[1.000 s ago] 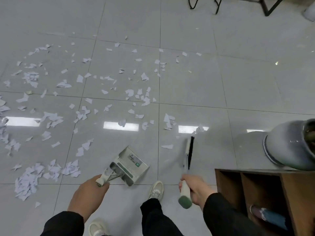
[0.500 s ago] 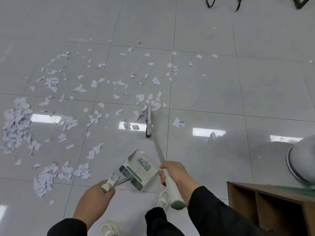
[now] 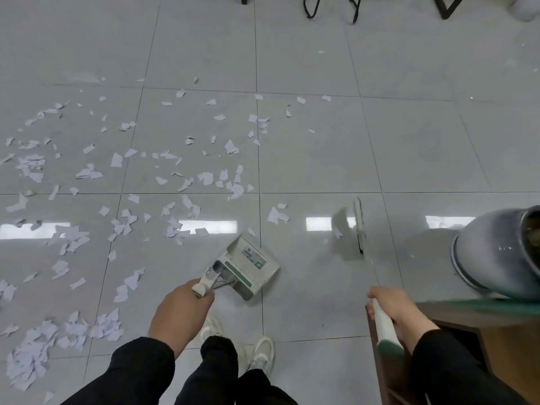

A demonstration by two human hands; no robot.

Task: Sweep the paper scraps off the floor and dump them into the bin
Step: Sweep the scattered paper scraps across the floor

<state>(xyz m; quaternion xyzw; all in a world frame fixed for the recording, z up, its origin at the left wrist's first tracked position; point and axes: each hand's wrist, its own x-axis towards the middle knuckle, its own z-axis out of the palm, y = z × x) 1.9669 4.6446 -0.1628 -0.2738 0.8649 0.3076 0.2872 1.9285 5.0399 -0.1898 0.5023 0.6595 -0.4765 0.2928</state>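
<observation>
Several white paper scraps lie scattered over the grey tiled floor, with denser heaps at the lower left. My left hand grips the handle of a white and green dustpan, which sits low over the floor ahead of my feet. My right hand holds the white, green-tipped handle of a broom; its blurred head is out to the right, beside a single scrap. No bin is plainly visible.
A grey ceramic pot stands on a brown wooden shelf unit at the lower right, close to my right hand. Black metal furniture legs stand at the far edge. My shoes are at the bottom centre.
The broom head swung from the scraps at the centre out to the right, and my right hand moved right with it toward the shelf. The dustpan stayed in my left hand.
</observation>
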